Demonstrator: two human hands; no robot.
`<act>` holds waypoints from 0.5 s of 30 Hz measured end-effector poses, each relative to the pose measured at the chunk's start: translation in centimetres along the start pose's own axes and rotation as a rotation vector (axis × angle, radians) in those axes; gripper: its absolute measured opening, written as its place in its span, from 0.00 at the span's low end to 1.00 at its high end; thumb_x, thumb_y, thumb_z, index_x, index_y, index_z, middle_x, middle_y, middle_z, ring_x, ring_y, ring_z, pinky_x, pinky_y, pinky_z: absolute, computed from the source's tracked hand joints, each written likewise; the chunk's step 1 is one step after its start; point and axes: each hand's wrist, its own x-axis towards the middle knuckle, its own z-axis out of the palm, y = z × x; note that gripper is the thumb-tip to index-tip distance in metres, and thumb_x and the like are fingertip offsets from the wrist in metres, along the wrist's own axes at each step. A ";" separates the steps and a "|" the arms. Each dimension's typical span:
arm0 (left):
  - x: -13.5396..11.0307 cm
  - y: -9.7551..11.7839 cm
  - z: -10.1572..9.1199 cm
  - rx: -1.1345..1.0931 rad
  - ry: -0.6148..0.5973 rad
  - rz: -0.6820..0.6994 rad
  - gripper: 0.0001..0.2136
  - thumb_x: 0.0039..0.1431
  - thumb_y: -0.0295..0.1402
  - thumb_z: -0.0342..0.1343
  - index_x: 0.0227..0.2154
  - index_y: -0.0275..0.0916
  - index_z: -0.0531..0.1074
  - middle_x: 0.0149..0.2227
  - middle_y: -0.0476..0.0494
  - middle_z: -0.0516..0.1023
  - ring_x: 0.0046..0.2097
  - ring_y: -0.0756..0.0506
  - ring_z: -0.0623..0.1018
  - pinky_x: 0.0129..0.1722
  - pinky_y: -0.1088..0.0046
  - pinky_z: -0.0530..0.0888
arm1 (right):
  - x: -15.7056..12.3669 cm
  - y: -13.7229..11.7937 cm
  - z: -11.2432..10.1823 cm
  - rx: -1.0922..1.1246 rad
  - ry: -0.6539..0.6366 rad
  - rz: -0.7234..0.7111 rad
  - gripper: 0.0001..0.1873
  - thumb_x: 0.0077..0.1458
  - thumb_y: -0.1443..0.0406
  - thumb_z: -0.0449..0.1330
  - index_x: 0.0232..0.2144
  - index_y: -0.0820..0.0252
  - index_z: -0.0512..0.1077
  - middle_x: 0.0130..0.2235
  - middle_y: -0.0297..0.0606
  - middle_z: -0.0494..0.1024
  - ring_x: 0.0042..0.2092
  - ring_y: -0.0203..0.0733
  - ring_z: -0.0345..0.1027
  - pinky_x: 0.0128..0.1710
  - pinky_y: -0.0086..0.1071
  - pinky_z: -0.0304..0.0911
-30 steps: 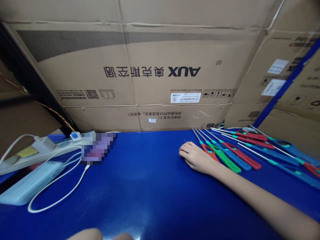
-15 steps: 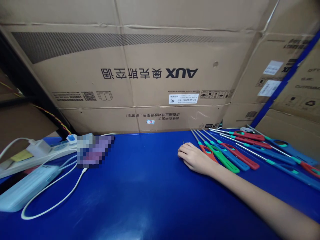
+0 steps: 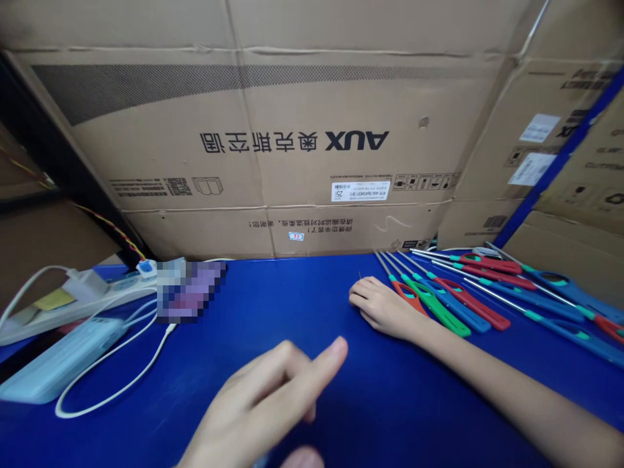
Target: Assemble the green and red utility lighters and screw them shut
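My right hand (image 3: pixel 380 305) rests on the blue tabletop (image 3: pixel 302 292) with its fingers curled in. A thin dark pin-like thing (image 3: pixel 360 275) sticks up just behind its fingertips; it seems to be pinched there, though its lower end is hidden. Beside this hand lie long-stemmed lighters: an orange one (image 3: pixel 408 296), partly covered by the hand, then a green one (image 3: pixel 441 311), a blue one (image 3: pixel 463 305) and a red one (image 3: pixel 482 307). In the lower middle, my left hand (image 3: pixel 263 403) is raised over the table, one finger stretched out, another bent, and apparently holding nothing.
More lighters, such as a blue one (image 3: pixel 580 335), overlap at the right. On the left are a white power strip (image 3: pixel 134 284), a pale blue power bank (image 3: pixel 63 364), a looping white cable (image 3: pixel 117 396) and a pixelated purple thing (image 3: pixel 199 289). A cardboard wall (image 3: pixel 292 84) stands behind.
My left hand has come into view from the bottom edge. My right hand stays where it was among the lighters, while the whole view has shifted slightly.
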 end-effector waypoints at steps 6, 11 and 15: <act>2.1 1.3 -1.0 0.131 -0.079 -0.060 0.21 0.68 0.34 0.43 0.62 0.47 0.57 0.37 0.45 0.71 0.37 0.49 0.73 0.40 0.75 0.74 | 0.0 0.1 0.3 0.009 -0.014 0.004 0.10 0.59 0.74 0.48 0.34 0.64 0.70 0.39 0.46 0.71 0.42 0.46 0.61 0.47 0.39 0.55; 2.0 1.0 -1.0 0.174 -0.141 -0.021 0.19 0.70 0.40 0.39 0.61 0.46 0.60 0.39 0.45 0.71 0.37 0.49 0.73 0.44 0.73 0.73 | 0.0 0.1 0.3 0.017 -0.016 -0.001 0.10 0.59 0.74 0.48 0.34 0.63 0.69 0.38 0.45 0.71 0.42 0.46 0.60 0.47 0.40 0.55; 2.6 1.0 -1.3 0.150 -0.138 0.012 0.23 0.70 0.45 0.33 0.56 0.45 0.67 0.37 0.45 0.72 0.36 0.49 0.74 0.44 0.72 0.73 | 0.0 0.0 0.1 0.020 -0.011 0.001 0.10 0.59 0.74 0.48 0.34 0.63 0.69 0.38 0.45 0.71 0.41 0.46 0.60 0.46 0.39 0.55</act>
